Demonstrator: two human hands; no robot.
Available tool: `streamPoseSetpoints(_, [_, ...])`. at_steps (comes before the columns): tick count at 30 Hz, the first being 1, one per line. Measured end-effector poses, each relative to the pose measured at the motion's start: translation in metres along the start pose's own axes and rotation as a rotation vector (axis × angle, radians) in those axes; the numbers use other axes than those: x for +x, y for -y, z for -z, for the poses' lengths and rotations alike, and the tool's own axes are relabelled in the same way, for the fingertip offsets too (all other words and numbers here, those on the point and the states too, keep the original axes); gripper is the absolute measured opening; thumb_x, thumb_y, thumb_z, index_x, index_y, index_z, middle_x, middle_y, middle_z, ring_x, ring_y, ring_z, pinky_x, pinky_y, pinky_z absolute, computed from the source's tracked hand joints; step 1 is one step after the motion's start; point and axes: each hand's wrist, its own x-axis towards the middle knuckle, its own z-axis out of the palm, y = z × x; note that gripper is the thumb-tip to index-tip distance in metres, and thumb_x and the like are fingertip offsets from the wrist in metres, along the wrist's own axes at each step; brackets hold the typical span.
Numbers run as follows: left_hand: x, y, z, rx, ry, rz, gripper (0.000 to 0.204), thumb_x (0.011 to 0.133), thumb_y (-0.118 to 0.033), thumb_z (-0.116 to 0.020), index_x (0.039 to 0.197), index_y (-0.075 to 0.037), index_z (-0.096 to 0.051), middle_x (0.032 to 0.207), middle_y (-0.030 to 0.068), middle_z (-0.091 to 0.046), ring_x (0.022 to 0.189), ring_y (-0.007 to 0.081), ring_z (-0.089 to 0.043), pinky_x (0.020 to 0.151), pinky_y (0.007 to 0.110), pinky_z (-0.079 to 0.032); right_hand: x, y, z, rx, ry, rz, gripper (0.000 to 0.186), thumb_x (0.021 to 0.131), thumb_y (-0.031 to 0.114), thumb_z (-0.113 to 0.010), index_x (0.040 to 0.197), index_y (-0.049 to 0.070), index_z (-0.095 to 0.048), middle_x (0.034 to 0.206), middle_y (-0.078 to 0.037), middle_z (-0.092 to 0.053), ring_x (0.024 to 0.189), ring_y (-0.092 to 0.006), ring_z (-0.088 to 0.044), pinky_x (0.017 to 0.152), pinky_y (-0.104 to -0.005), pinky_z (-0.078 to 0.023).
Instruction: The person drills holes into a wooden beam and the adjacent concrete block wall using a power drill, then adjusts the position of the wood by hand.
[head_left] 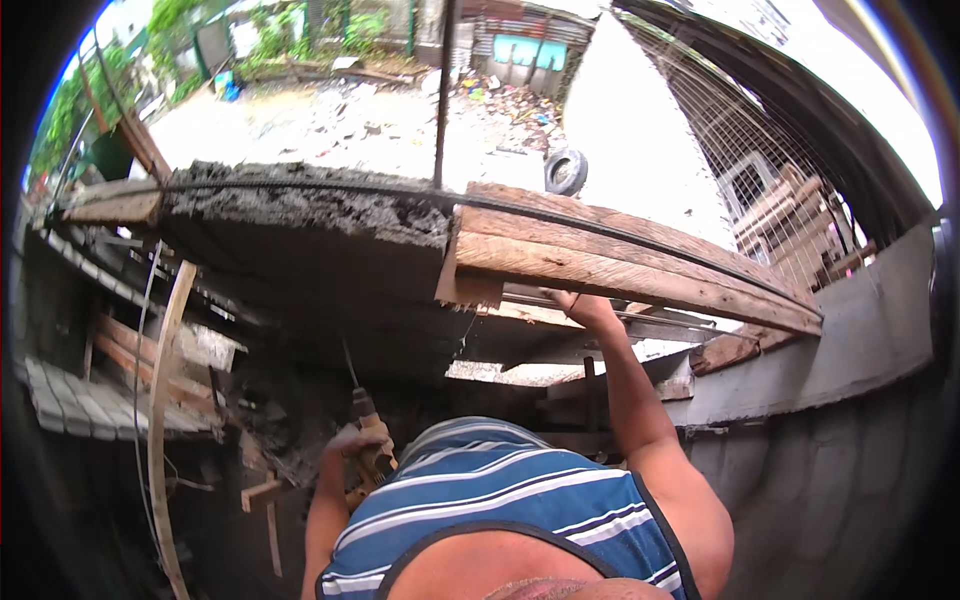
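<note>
The left hand (360, 440) is low beside the person's blue striped top (480, 490), elbow bent, fingers wrapped around a yellow power drill (364, 404) whose long bit points up and slightly left. The right arm stretches forward, nearly straight, and its hand (582, 307) reaches to the underside of a thick wooden beam (630, 270). Its fingers are partly hidden there; whether they grip anything cannot be told. Rough grey concrete (300, 205) adjoins the beam's left end.

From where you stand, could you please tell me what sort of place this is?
Probably a building site: a power drill in the left hand, rough timber beams and a raw concrete edge.
</note>
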Motion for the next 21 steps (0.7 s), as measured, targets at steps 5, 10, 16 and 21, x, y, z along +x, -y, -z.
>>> streamPoseSetpoints(5, [-0.034, 0.001, -0.027, -0.530, 0.082, -0.095, 0.041, 0.087, -0.038, -0.075, 0.110, -0.005, -0.068, 0.104, 0.0070, -0.070, 0.092, 0.0176, -0.067, 0.079, 0.034, -0.054, 0.005, 0.007, 0.020, -0.101, 0.588, -0.341, 0.096, 0.082, 0.084, -0.049, 0.125, 0.000, -0.064, 0.125, -0.025, -0.065, 0.118, -0.0383, -0.062, 0.099, -0.0434, -0.048])
streamPoseSetpoints(10, [-0.066, -0.009, -0.045, -0.841, 0.043, -0.057, 0.031, 0.095, -0.036, -0.067, 0.112, -0.010, -0.063, 0.091, -0.0003, -0.058, 0.087, 0.0129, -0.059, 0.081, 0.029, -0.048, 0.010, -0.021, -0.017, -0.319, 0.477, -0.156, 0.084, 0.070, 0.076, -0.070, 0.129, 0.017, -0.064, 0.121, -0.015, -0.069, 0.112, -0.0350, -0.065, 0.095, -0.0459, -0.051])
streamPoseSetpoints(16, [-0.046, -0.007, -0.038, -0.748, 0.108, 0.038, 0.027, 0.096, -0.037, -0.065, 0.104, -0.011, -0.060, 0.085, -0.0006, -0.057, 0.082, 0.0127, -0.058, 0.077, 0.029, -0.048, 0.000, 0.002, 0.001, -0.305, 0.476, -0.347, 0.065, 0.078, 0.069, -0.068, 0.118, 0.017, -0.070, 0.115, -0.013, -0.071, 0.110, -0.0339, -0.066, 0.093, -0.0461, -0.052])
streamPoseSetpoints(21, [-0.041, -0.005, -0.036, -0.700, 0.145, 0.059, 0.025, 0.097, -0.038, -0.063, 0.097, -0.012, -0.058, 0.080, -0.0008, -0.057, 0.077, 0.0126, -0.057, 0.074, 0.028, -0.047, 0.000, 0.004, -0.004, -0.377, 0.399, -0.299, 0.059, 0.083, 0.066, -0.065, 0.113, 0.016, -0.073, 0.115, -0.013, -0.071, 0.109, -0.0338, -0.066, 0.092, -0.0465, -0.052])
